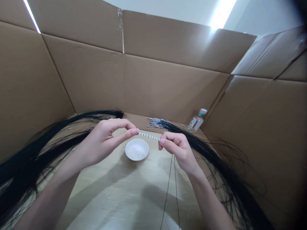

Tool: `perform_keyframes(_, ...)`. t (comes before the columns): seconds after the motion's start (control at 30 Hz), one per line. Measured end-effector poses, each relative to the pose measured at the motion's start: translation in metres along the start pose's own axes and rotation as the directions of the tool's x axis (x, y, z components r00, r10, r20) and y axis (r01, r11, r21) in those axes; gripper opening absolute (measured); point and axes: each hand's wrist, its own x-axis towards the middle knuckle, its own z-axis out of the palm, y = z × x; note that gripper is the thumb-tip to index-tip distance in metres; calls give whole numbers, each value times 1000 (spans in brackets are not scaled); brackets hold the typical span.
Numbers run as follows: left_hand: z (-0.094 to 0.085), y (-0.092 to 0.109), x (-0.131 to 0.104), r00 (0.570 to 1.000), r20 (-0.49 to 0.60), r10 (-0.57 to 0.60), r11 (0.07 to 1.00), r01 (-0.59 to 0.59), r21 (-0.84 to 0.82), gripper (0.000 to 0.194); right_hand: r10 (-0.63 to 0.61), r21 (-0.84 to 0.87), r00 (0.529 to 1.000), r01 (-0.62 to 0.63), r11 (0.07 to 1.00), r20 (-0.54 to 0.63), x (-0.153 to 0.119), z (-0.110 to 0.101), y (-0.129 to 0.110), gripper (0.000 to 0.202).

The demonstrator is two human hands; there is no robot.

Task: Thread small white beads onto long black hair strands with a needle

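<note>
A short strand of white beads with dark marks (148, 136) is stretched between my two hands, above and just behind a small white bowl (129, 156). My left hand (107, 139) pinches its left end between thumb and forefinger. At the other end, my right hand (177, 148) grips the strand with thumb and curled fingers. Two thin dark threads (169, 179) hang from below my right hand toward the front of the table. Inside the bowl lies something whitish, too fine to make out.
Bundles of long black thread lie at the left (48, 143) and right (216, 156). The right bundle ends in several beaded strands (158, 122) at the back. A clear bottle with a white cap (197, 120) leans in the back right corner. Cardboard walls (168, 86) surround the table (115, 198).
</note>
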Motion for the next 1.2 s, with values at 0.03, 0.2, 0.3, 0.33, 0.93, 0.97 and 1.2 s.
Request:
perform_keyframes(0.03,-1,0,0,1000,2,-11,1000,11,-13,27,8,1,1000,-8,1000,11,0,-1,1,31)
perform_keyframes(0.2,-6,-5,1,1000,-9,-19,1000,19,1,27,34,-16,997,-33,999,75,2,-1,3,31)
perform_keyframes(0.3,-5,-6,1,999,30,-20,1000,20,-12,24,-4,-90,1000,3,996,-2,2,1,4,29)
perform_keyframes(0.33,-4,-5,1,998,54,-17,1000,18,-22,24,-22,-109,999,18,994,-36,1,1,4,30)
perform_keyframes(0.93,35,10,-3,991,136,-8,808,86,-583,25,-31,224,995,9,975,95,0,-10,-2,23)
perform_keyframes(0.97,42,13,-5,993,119,18,735,67,-674,24,-19,283,993,-15,959,119,0,-10,0,23)
perform_keyframes(1.2,73,33,-11,949,-225,220,638,-314,-703,12,38,494,984,-122,861,177,-11,-12,-3,32)
